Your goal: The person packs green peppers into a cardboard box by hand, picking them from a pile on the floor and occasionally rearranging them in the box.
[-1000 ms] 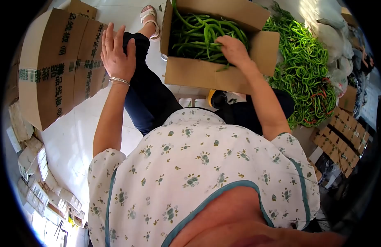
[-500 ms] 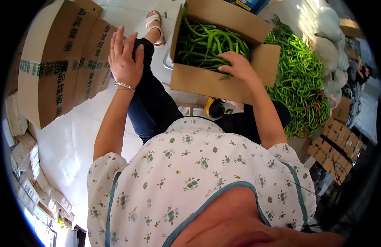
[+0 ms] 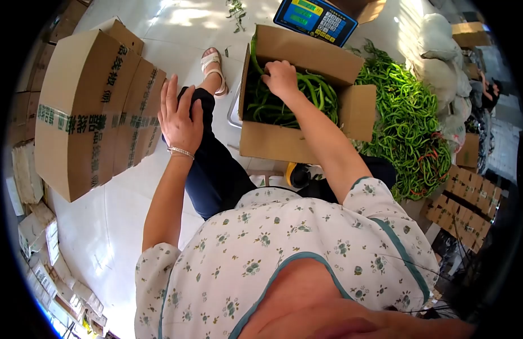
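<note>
Head view: one open carton (image 3: 281, 141), flaps out, containing long green peppers (image 3: 317, 93); the peppers lie loose inside, one reaching up the inner left corner. Right hand (image 3: 281, 79): inside the carton, over its left part, fingers bent down at the peppers; grip partly hidden, so whether it is closed on one cannot be told. Left hand (image 3: 181, 127): grip open, holding nothing, fingers apart, at the left knee (image 3: 204, 100), beside a large printed carton (image 3: 94, 107). Also: one blue scale display (image 3: 315, 21), beyond the open carton; one pepper heap (image 3: 405, 118), on the floor to its right, some red among the green; pale sacks (image 3: 439, 79), behind the heap.
</note>
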